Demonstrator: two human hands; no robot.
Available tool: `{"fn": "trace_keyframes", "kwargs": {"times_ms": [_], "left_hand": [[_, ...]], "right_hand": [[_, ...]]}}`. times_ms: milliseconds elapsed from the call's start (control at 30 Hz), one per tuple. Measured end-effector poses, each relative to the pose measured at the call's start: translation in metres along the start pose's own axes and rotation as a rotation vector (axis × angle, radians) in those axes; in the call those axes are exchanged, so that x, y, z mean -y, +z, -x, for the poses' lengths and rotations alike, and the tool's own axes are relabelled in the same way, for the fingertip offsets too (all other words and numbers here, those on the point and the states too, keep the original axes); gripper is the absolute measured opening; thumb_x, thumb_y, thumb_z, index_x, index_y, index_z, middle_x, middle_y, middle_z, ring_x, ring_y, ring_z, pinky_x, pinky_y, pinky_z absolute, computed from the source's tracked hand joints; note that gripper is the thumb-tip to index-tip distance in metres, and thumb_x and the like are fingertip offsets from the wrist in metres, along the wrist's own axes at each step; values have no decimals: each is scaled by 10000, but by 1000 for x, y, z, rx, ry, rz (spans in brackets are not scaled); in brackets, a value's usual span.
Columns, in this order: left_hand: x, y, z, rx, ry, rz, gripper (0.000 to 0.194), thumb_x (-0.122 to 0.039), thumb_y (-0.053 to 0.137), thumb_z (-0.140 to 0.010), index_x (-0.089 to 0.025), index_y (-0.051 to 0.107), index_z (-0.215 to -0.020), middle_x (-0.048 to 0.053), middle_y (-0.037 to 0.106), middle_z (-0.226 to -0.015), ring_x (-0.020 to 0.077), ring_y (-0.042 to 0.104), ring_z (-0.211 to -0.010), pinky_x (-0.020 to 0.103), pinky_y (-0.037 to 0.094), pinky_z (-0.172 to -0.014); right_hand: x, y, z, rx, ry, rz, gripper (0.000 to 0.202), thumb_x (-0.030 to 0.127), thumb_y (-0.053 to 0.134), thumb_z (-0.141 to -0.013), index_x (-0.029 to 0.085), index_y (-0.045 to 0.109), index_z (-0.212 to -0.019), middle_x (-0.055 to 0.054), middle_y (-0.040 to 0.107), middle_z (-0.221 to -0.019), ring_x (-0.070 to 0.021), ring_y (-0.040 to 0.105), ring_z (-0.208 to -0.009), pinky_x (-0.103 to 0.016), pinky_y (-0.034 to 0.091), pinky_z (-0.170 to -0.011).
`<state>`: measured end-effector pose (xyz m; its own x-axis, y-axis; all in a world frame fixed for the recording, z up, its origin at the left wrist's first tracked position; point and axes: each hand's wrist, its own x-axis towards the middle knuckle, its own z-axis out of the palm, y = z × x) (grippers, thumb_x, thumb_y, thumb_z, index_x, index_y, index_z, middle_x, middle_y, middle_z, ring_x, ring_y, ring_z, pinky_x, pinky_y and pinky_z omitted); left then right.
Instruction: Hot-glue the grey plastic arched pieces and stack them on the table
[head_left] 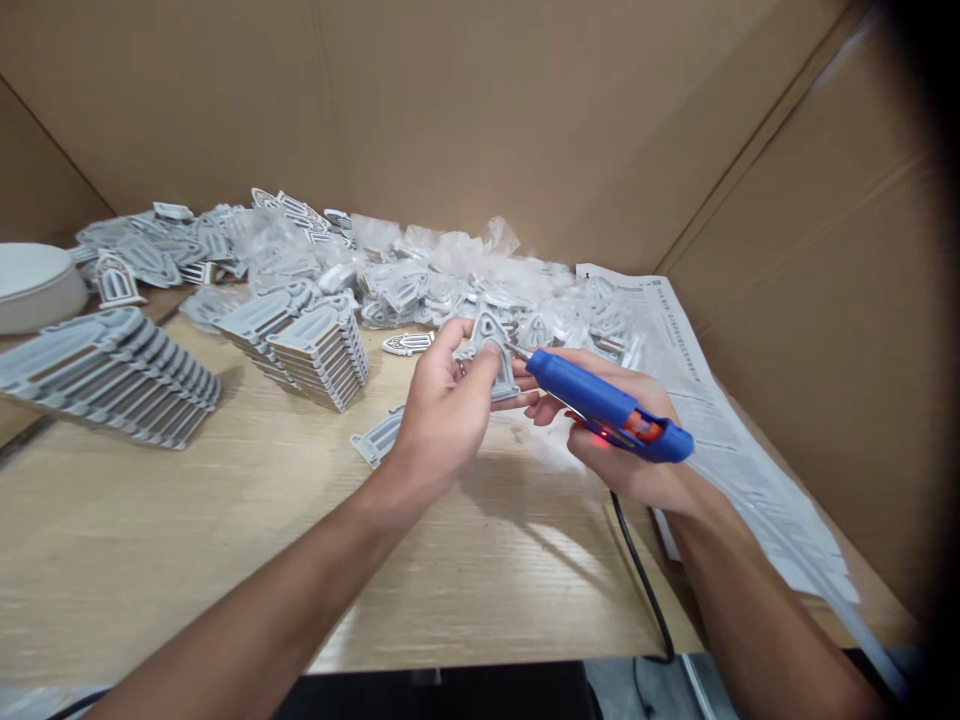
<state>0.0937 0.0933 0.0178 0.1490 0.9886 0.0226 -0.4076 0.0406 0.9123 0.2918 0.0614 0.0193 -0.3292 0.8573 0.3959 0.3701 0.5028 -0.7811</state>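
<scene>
Between the thumb and fingers of my left hand is a small grey arched window piece, held up above the table. My right hand grips a blue glue gun with a red light glowing near its trigger. The gun's nozzle points left and comes up to the face of the piece; whether it touches, I cannot tell. A clear glue stick trails from the gun's rear. Another grey window piece lies on the table, partly hidden behind my left wrist.
Stacks of window pieces and a longer stack stand at the left. A heap of bagged pieces lines the cardboard wall. A white round container sits far left, printed paper lies right, and a black cable hangs over the front edge.
</scene>
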Motion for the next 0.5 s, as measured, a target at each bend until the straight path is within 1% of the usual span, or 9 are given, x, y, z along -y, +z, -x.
{"fn": "trace_keyframes", "kwargs": {"times_ms": [67, 200, 267, 400, 433, 500], "left_hand": [[-1, 1, 0, -3, -6, 7, 79, -203, 630, -1032, -236, 564, -1005, -36, 651, -785, 142, 682, -715, 327, 691, -731], [-1, 1, 1, 16, 1, -5, 85, -195, 611, -1046, -239, 551, -1006, -36, 652, -773, 143, 679, -695, 324, 684, -721], [1, 0, 2, 39, 19, -27, 88, -219, 637, -1047, -243, 557, -1018, -39, 650, -777, 144, 680, -686, 332, 682, -735], [5, -5, 3, 83, 77, -120, 126, -287, 689, -1045, -256, 568, -1059, -33, 664, -855, 137, 664, -683, 317, 652, -734], [7, -6, 4, 88, 91, -148, 125, -296, 686, -1050, -259, 567, -1069, -29, 662, -864, 137, 658, -683, 312, 645, -727], [8, -8, 4, 100, 114, -195, 107, -303, 658, -1064, -262, 561, -1085, -24, 648, -857, 139, 644, -674, 307, 636, -716]], "right_hand": [[1, 0, 0, 4, -2, 2, 426, 104, 706, -775, 293, 842, -1132, -69, 788, -1335, -271, 806, -956, -450, 663, -897], [3, 0, -1, -1, 21, 20, 438, 118, 719, -767, 290, 843, -1150, -80, 798, -1298, -305, 809, -1022, -468, 667, -921], [3, 0, -2, -8, 24, 24, 436, 110, 721, -757, 290, 844, -1135, -77, 803, -1275, -312, 811, -1041, -472, 668, -939], [1, 1, -2, -14, 19, 34, 346, 91, 718, -743, 282, 835, -1006, -69, 802, -1244, -315, 811, -1060, -482, 661, -983], [0, 1, -2, -11, 20, 34, 340, 89, 716, -742, 282, 833, -997, -70, 802, -1237, -320, 811, -1068, -485, 660, -985], [-1, 1, -1, -7, 27, 31, 393, 76, 705, -733, 288, 837, -1037, -70, 800, -1229, -329, 813, -1087, -487, 659, -982]]}}
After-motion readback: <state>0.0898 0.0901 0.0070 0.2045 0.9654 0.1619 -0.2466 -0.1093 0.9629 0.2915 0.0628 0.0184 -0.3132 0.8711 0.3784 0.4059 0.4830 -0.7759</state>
